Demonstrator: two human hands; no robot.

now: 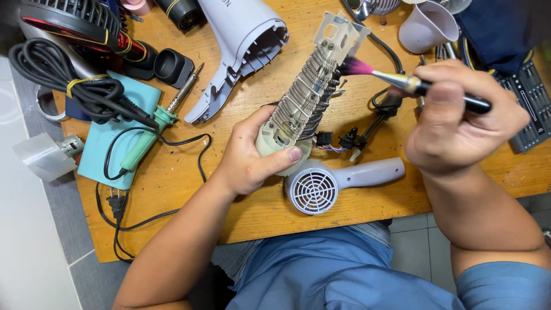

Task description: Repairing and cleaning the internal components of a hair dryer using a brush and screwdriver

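Wooden table [252, 212]. Green soldering iron [150, 133] on a teal mat [100, 150], black cord trailing. Coiled black cable [69, 77] top left. Grey hair dryer shell [238, 43] above centre, rear grille half [333, 183] near the front edge. White cup [426, 27], screwdriver bit set [531, 106] at right.

Pink-bristled brush [357, 66], teal soldering iron [150, 135] (black cord), pale lilac dryer shell [240, 40].

Small repair workshop: worn wooden bench [172, 178] strewn with an opened hair-dryer shell [241, 34] at twelve o'clock, green soldering iron [155, 129] on a teal mat [94, 155] at nine, screwdriver bit set [531, 109] at three, coiled black cable [57, 69] at ten.
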